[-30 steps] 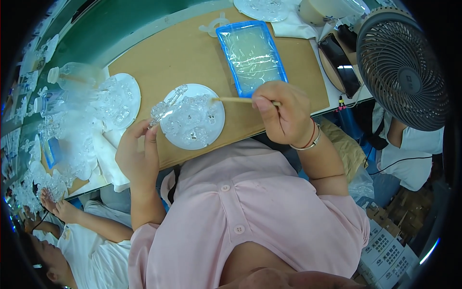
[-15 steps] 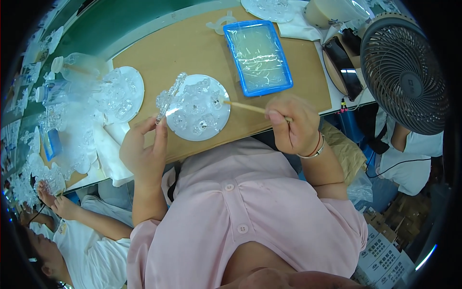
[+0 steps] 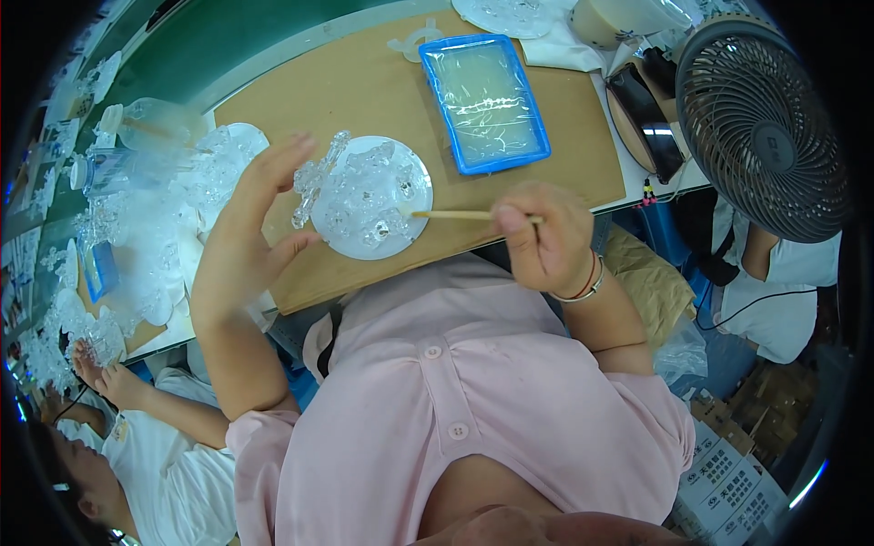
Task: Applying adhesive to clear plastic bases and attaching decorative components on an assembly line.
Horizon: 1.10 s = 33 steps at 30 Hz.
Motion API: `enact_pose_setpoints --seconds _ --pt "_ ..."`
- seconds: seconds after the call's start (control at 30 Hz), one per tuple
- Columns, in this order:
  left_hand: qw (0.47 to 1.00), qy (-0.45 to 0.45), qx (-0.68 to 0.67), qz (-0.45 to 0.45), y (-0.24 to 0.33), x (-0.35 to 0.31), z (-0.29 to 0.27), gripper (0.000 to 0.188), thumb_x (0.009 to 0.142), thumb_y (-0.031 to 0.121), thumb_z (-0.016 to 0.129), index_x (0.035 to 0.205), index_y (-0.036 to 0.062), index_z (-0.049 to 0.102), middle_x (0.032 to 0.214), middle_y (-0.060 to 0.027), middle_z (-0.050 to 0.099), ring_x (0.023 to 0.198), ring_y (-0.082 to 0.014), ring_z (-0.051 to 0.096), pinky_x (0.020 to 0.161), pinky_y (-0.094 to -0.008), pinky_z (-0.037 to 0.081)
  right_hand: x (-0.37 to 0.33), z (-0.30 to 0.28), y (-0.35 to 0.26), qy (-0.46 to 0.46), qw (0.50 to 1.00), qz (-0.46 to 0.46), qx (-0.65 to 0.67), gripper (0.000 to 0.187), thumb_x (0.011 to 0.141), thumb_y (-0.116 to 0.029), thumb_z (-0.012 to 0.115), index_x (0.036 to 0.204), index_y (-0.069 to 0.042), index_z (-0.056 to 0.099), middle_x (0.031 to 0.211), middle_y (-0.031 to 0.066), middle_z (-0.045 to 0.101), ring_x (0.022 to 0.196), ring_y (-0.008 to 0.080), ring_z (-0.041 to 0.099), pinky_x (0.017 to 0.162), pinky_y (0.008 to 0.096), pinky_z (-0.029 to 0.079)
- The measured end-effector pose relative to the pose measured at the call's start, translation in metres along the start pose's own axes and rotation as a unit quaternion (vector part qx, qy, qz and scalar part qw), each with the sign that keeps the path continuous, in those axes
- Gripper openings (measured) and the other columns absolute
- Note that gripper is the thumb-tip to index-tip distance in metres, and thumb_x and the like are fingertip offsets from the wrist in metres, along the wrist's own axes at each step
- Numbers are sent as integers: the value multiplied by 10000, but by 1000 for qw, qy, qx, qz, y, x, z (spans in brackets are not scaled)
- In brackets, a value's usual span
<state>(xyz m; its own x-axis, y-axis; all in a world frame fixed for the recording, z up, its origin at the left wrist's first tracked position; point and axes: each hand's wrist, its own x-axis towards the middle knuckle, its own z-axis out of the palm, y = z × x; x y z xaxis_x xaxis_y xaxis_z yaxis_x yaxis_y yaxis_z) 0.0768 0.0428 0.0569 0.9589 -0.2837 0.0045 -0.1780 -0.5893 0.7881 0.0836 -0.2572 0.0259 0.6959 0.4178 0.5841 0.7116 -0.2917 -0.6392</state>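
Note:
Clear, glittery plastic pieces [image 3: 375, 196] lie on a round white plate [image 3: 421, 173] in front of me. At the plate's left edge, a longer clear piece [image 3: 314, 189] juts out beyond the rim. My left hand [image 3: 250, 223] is open beside it, thumb and fingers spread wide and apart from the piece. My right hand [image 3: 548, 238] is closed around a thin wooden stick [image 3: 455, 215]. The stick points left, its tip at the plate's right edge.
Beyond the plate is a blue-rimmed tray [image 3: 487, 105] under shiny clear film. A black fan [image 3: 774, 136] and dark sunglasses [image 3: 646, 123] are at right. More clear pieces [image 3: 214, 177] and bottles [image 3: 159, 125] crowd the left, where a co-worker's hands [image 3: 114, 378] work.
My left hand has let go of the long clear piece and opened, moving left and away. The stick's tip has dropped slightly nearer to me along the plate's edge.

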Motion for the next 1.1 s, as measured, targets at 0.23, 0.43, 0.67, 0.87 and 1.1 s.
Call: enact_pose_setpoints --seconds 0.23,0.43,0.67,0.87,1.1 --pt "992 -97 -46 73 -8 21 -12 823 543 15 809 1299 90 491 1434 -104 420 1325 -290 389 1064 -388 346 0 -3 4 40 998 46 -35 97 918 -73 521 851 -11 552 680 85 613 568 193 598 534 273 459" --pt "981 -158 -26 111 -11 31 -16 712 533 53 824 1177 79 522 1440 -132 405 1329 -316 383 1076 -401 327 -3 -6 -4 -46 998 -37 38 45 884 -24 526 844 -9 541 686 102 603 560 235 584 531 290 460" --pt "985 -122 -13 118 -8 25 -9 699 529 151 861 1128 94 504 1418 -147 425 1314 -322 396 1054 -402 341 5 -8 3 -37 998 -39 -25 11 863 -12 539 866 -2 542 716 118 593 577 264 573 545 327 463" --pt "991 8 8 132 -9 7 17 706 501 155 883 1093 100 502 1355 -122 466 1226 -324 467 1001 -384 407 0 -16 3 -70 996 -59 -7 31 870 -17 538 891 5 539 732 131 590 588 270 575 554 332 466" --pt "989 104 41 102 -2 -3 34 710 483 189 899 1073 105 513 1321 -131 484 1198 -327 485 970 -406 424 6 -14 7 -46 998 -50 -18 20 855 4 534 875 3 536 730 132 590 609 269 595 556 323 474"
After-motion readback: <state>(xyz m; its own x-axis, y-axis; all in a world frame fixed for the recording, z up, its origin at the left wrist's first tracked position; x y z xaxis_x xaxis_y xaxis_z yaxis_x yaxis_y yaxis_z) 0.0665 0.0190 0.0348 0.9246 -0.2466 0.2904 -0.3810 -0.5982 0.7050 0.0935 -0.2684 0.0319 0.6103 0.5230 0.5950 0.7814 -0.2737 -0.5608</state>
